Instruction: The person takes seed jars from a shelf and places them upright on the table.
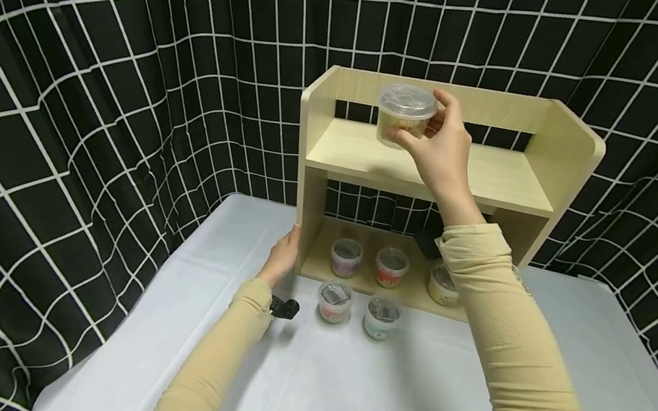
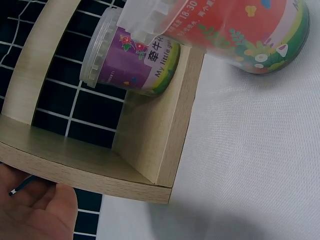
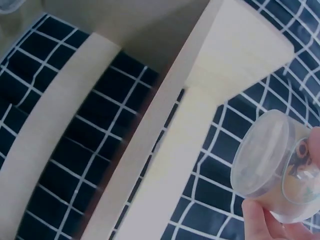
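Observation:
In the head view my right hand (image 1: 444, 152) holds a small clear plastic tub (image 1: 406, 113) with a lid and a yellowish label, thumb and fingers around its side. The tub is raised in front of the upper shelf board (image 1: 352, 147); the right wrist view shows the tub (image 3: 265, 160) tilted, fingers on its side. My left hand (image 1: 282, 256) is at the outer face of the wooden shelf's left side panel (image 1: 307, 187), fingers against it. Close to that hand in the left wrist view are a purple-labelled tub (image 2: 132, 57) and a red-labelled tub (image 2: 235, 30).
On the lower board stand a purple tub (image 1: 346, 258), a red tub (image 1: 391, 268) and a yellow tub (image 1: 444, 285). In front, on the white tablecloth (image 1: 335, 397), are a pink tub (image 1: 335, 302) and a light blue tub (image 1: 381, 317). Black gridded cloth (image 1: 265, 40) hangs around the table.

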`<state>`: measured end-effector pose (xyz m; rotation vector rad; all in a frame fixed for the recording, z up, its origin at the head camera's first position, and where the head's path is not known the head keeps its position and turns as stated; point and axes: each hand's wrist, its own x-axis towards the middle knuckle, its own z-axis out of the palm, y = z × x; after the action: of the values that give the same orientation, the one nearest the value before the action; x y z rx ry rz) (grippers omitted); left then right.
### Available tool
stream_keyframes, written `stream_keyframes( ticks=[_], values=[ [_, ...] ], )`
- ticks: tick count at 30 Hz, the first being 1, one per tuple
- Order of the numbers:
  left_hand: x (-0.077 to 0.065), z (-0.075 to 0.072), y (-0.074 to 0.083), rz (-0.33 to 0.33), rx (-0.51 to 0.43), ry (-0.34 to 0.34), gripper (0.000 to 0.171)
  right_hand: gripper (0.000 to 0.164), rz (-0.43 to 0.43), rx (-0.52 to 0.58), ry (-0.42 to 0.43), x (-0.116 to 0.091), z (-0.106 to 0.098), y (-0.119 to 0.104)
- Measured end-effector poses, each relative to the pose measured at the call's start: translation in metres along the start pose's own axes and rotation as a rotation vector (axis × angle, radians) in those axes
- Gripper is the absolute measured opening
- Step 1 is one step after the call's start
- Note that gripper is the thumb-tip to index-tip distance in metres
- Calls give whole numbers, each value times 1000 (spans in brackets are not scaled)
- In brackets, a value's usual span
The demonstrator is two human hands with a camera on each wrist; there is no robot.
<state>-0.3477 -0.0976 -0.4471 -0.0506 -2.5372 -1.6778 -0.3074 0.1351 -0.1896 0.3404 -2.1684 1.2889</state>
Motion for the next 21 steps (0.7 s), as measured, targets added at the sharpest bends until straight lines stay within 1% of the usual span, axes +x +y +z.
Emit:
stream_keyframes(
  ticks=[6, 10, 16, 21],
  values=[
    [1, 0, 1, -4, 5, 0, 77, 81, -4, 80, 55, -14, -15, 5],
    [-1, 0, -1, -18, -9, -2, 79, 82, -4, 103, 74, -24, -21, 12],
    [0, 0, 1, -18, -31, 14, 77, 81, -8, 93, 100, -40, -29, 24],
    [-2, 1, 1, -29, -41, 7, 77, 80, -7, 70, 122, -56, -37, 36]
  ],
)
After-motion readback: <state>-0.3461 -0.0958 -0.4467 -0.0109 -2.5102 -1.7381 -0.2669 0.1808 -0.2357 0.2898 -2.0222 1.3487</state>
